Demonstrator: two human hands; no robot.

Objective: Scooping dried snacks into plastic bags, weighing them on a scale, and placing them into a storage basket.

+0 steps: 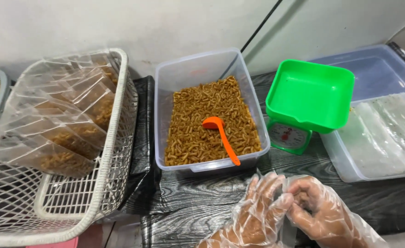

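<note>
Scoop [220,138] lies in the snack tub [202,69], far and left of both hands, handle slanting near-right toward them. Left hand [253,216] is nearer; right hand [319,213] meets it fingertip to fingertip, both gloved, pinching thin plastic.

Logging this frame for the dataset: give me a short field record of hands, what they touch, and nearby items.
left hand: gloved, fingers meet right hand
right hand: gloved, pinching left glove
tub: clear, holds brown snack pieces
scoop: orange, lying on the pieces
scale: green, tray empty
basket: white, holds filled clear bags
</note>
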